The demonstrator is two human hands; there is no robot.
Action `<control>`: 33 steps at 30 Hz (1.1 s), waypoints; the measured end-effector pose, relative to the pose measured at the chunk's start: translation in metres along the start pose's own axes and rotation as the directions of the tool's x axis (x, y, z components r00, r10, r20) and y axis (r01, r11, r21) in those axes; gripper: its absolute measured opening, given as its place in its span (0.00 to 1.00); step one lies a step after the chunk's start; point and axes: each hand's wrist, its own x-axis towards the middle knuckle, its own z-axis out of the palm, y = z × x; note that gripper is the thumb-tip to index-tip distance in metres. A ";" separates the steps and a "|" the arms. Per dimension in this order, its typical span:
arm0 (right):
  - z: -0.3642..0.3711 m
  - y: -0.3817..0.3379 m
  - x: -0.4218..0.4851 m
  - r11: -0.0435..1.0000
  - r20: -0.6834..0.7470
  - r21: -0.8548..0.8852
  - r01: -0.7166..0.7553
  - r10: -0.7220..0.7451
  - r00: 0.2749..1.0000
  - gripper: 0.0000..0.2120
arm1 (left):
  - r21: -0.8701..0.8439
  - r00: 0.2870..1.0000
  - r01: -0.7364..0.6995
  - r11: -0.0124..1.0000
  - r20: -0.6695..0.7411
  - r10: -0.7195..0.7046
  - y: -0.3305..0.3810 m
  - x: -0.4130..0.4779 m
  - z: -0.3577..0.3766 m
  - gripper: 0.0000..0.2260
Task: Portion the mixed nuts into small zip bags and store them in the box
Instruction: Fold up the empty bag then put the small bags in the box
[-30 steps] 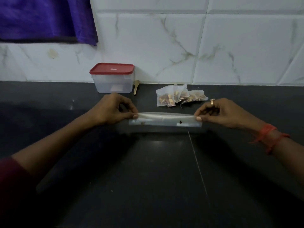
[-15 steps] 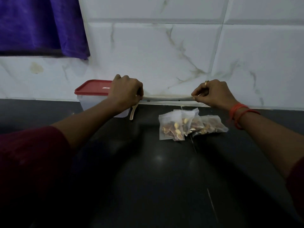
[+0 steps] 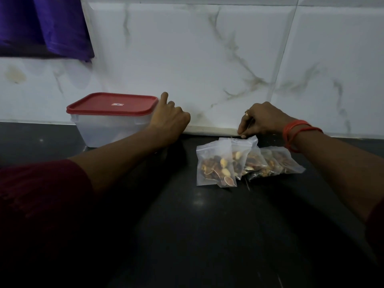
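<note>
Pale plastic strip (image 3: 209, 129) against the wall (image 3: 207, 59) — right hand (image 3: 264, 121) pinches one end, left hand (image 3: 169, 119) curls over the other, its grip hidden; dropped unevenly, the strip could sweep the zip bags (image 3: 239, 161).

The box (image 3: 112, 123) stands back left on the counter (image 3: 187, 235); filled bags (image 3: 245, 163) lie right of it, a flat pack (image 3: 212, 130) behind them against the wall (image 3: 207, 69).

clear strip (image 3: 209, 130) | carried forward | now lies along wall (image 3: 207, 59) foot
</note>
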 end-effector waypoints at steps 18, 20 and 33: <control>-0.025 -0.089 -0.009 0.967 -0.328 0.245 0.068 0.017 0.944 0.07 | -0.446 0.895 0.189 0.875 -0.288 -0.340 -0.065 -0.040 -0.007 0.15; -0.020 -0.119 -0.003 0.953 -0.328 0.295 0.067 0.035 0.944 0.11 | -0.546 0.836 0.279 0.790 -0.266 -0.479 -0.089 -0.056 0.009 0.18; 0.033 -0.252 0.017 0.747 -0.163 0.657 -0.103 0.274 0.948 0.22 | -0.854 0.648 0.403 -0.331 0.521 -0.555 -0.147 -0.140 0.054 0.20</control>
